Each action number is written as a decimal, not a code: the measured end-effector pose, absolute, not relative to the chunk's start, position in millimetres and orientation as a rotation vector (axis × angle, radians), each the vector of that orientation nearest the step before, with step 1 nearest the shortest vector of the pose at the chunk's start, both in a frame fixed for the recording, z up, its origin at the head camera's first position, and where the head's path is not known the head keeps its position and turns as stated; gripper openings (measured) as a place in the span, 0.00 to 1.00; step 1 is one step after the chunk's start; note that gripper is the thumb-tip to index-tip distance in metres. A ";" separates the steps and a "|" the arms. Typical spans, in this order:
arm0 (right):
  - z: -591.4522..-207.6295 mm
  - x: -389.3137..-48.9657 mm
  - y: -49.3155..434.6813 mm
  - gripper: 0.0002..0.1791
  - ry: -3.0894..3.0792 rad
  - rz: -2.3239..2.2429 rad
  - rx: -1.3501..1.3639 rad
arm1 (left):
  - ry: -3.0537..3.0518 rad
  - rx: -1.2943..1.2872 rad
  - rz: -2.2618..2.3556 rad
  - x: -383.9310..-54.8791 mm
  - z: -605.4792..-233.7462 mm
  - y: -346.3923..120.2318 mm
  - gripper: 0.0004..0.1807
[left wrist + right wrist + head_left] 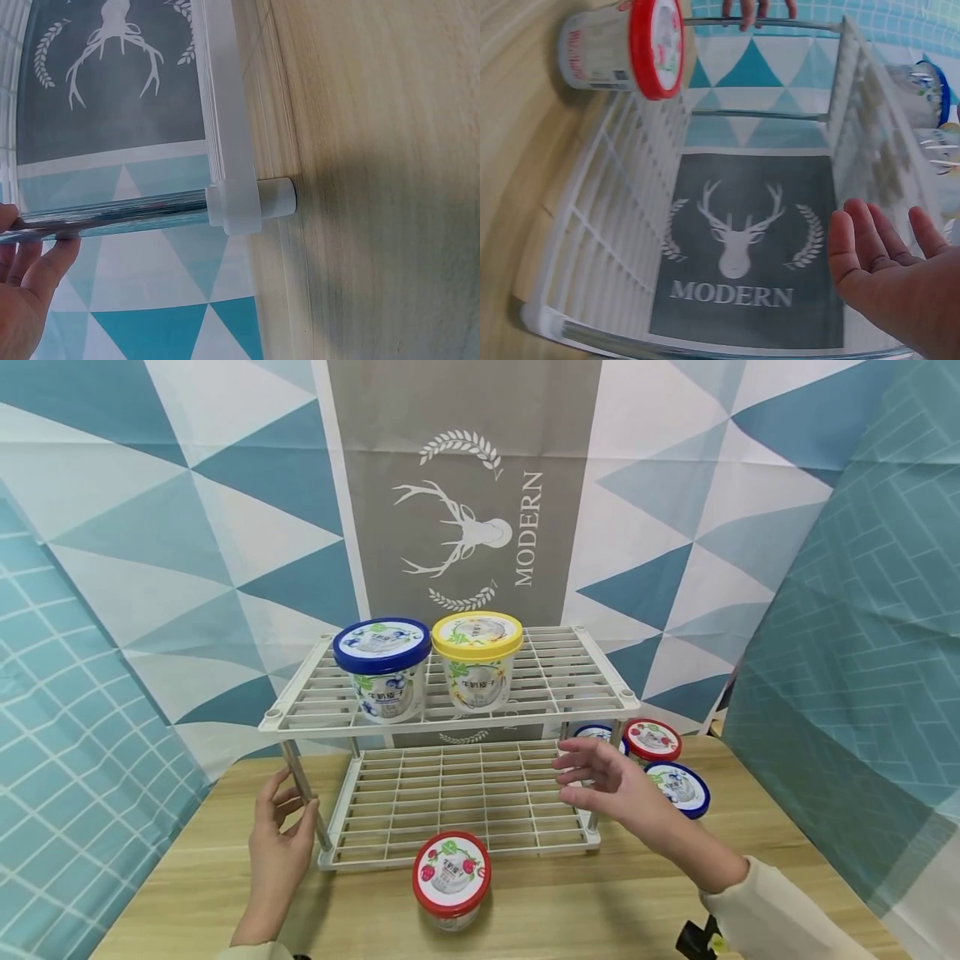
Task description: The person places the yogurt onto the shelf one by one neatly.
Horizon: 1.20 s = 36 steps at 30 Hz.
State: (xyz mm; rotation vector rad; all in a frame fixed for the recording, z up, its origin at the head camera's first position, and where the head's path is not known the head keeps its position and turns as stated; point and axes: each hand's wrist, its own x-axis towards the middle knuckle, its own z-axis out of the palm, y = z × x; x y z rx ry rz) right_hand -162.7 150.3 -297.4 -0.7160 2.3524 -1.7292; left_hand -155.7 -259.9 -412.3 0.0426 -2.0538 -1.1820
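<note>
A white two-tier wire rack with metal posts stands on the wooden table. My left hand holds its front left post, thumb on one side and fingers on the other. My right hand hovers before the rack's right side with fingers loosely bent and nothing in them. On the upper shelf sit a blue-lidded tub and a yellow-lidded tub, side by side towards the left. A red-lidded tub stands upright on the table by the lower shelf's front edge.
Behind the rack's right end are more tubs, among them a red-lidded tub and a blue-lidded tub; my right hand and the rack partly cover this group. A patterned cloth hangs behind the rack, with tiled-pattern sheets at both sides.
</note>
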 end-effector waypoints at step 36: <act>-419.6 -154.3 108.5 0.37 2.184 -1.730 -0.628 | -2.029 0.043 -1.170 -155.0 -411.7 -258.4 0.35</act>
